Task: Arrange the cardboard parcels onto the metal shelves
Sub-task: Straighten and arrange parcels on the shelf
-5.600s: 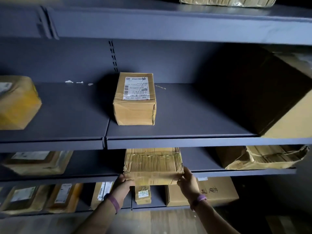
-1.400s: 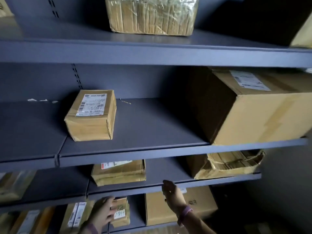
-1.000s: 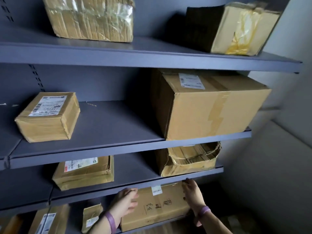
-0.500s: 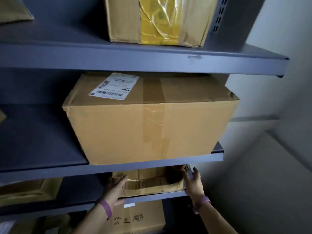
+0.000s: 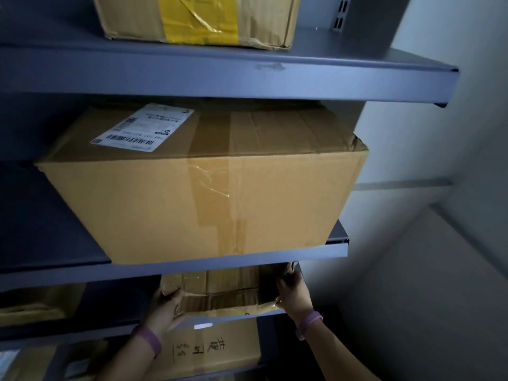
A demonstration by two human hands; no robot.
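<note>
The left hand [image 5: 165,312] and right hand [image 5: 294,295] clasp opposite ends of a crushed, taped brown cardboard parcel [image 5: 225,292] at the front edge of a grey metal shelf [image 5: 228,320]. Its softened walls could buckle under the squeeze, and the parcel could then slip off.

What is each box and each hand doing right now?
Crumpled parcel: dented, held at both ends.
Left hand: fingers grip the parcel's left end.
Right hand: fingers grip the parcel's right end.
Big box: taped shut, resting on the middle shelf.
Yellow-taped box: closed, resting on the top shelf.
Handwritten box: closed, sitting below the parcel.
</note>
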